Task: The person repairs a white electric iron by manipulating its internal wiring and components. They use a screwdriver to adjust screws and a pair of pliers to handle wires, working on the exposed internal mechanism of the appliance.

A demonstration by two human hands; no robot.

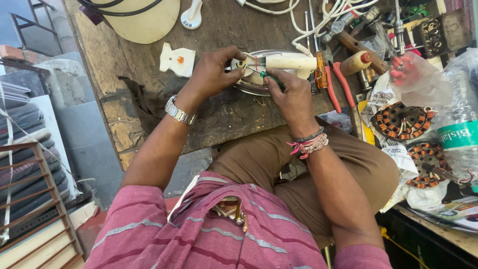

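An electric clothes iron (279, 65) with a cream handle and a metal soleplate lies on the worn wooden workbench (124, 65). My left hand (214, 72), with a metal watch on its wrist, grips the iron's rear end where coloured wires show. My right hand (291, 94), with thread bands at the wrist, holds a green-handled screwdriver (269, 78) whose tip points into that rear end. Both hands press close together over the iron.
A white plastic cover (178, 61) lies left of the iron. Screwdrivers, red-handled pliers (341, 87), a hammer and white cable crowd the right. Copper-wound motor stators (401, 121) and a plastic water bottle (460, 124) sit on paper at far right. A cream round casing (139, 17) stands at the back.
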